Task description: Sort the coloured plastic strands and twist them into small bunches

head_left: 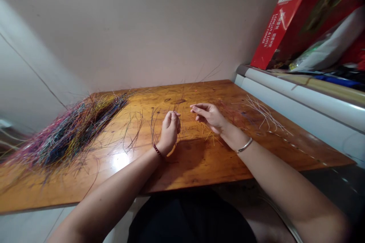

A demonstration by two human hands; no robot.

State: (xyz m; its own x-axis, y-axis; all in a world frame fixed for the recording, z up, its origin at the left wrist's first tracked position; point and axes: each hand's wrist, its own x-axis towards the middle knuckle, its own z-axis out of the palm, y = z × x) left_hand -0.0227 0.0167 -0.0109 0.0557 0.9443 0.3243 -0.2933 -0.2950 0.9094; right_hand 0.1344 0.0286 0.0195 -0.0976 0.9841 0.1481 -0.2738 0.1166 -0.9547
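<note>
Over the middle of the wooden table, my left hand [170,129] is closed, thumb up, around a few thin dark wires [176,107] whose ends poke out above the fist. To its right, my right hand [210,116] has thumb and forefinger pressed together in a pinch; anything between the tips is too fine to make out. A small gap separates the two hands. Below and around the right hand lie thin yellow wires [210,136]. Left of my left hand are loose dark wires [134,131].
A large heap of tangled coloured wires [76,129] covers the left part of the table [182,178]. White wires [264,112] and faint reddish ones [228,112] lie at the right. A white appliance [291,102] borders the table, with a red box [282,19] on top. Behind rises a wall [159,26].
</note>
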